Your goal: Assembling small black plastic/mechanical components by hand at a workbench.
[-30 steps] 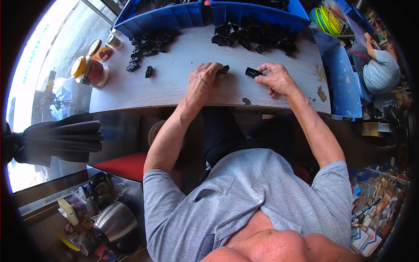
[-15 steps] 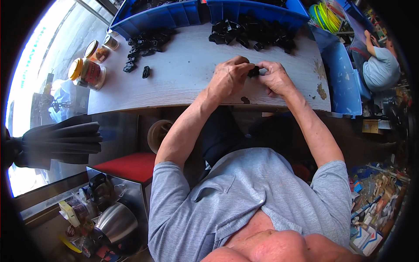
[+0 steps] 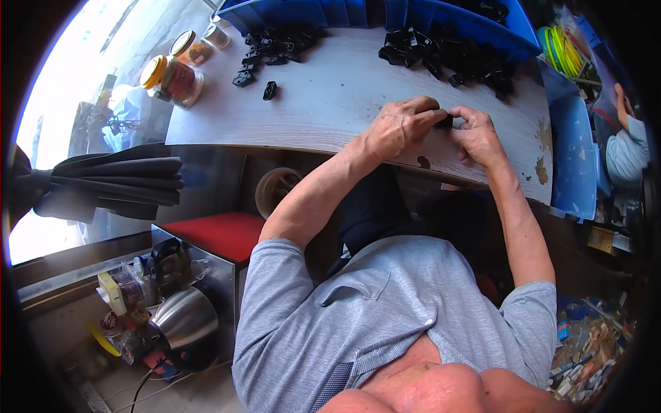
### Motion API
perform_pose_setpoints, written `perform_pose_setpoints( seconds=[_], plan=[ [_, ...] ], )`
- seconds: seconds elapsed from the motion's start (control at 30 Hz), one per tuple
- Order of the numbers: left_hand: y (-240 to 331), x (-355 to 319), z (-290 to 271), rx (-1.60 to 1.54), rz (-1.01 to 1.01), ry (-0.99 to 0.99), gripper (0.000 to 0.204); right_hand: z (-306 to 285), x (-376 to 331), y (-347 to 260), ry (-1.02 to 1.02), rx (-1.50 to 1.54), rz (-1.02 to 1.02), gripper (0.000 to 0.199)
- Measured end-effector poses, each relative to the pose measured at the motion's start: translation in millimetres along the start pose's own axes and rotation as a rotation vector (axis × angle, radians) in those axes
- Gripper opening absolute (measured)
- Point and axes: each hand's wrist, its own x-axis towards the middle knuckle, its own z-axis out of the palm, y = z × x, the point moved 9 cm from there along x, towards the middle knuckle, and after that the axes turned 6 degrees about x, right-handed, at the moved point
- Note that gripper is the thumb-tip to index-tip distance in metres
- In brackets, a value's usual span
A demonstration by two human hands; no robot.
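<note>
A small black plastic part (image 3: 445,122) is pinched between my two hands above the front right of the white table (image 3: 323,103). My left hand (image 3: 406,126) closes its fingertips on the part's left side. My right hand (image 3: 476,134) grips it from the right with thumb and forefinger. Fingers cover most of the part, so its exact kind cannot be made out. Beyond my hands lies a heap of similar black parts (image 3: 447,58). A second heap (image 3: 279,45) sits at the far left, with one lone black part (image 3: 270,90) in front of it.
Blue bins (image 3: 296,14) stand along the table's far edge. Jars, one a yellow-lidded jar (image 3: 172,80), stand at the left. A light blue bin (image 3: 575,158) adjoins the right edge. Another person (image 3: 626,151) is at the far right. A metal kettle (image 3: 184,320) sits lower left.
The whole view has shifted, so the table and heaps appear further right and turned slightly. My hands still hold the black part together, with little change of grip.
</note>
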Motion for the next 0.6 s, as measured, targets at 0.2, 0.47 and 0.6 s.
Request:
perform_pose_setpoints(
  seconds=[0.2, 0.47, 0.6],
  plan=[
    [2, -1, 11, 0.045, 0.009, -0.095, 0.046, 0, 3, 2, -0.009, -0.048, 0.005, 0.030],
    [16, -5, 7, 0.167, -0.048, -0.179, 0.055, 0, -1, -4, 0.009, -0.088, 0.007, 0.029],
    [14, -9, 6, 0.139, -0.073, -0.162, 0.053, -3, -1, 1, 0.015, -0.067, -0.009, 0.030]
  ],
)
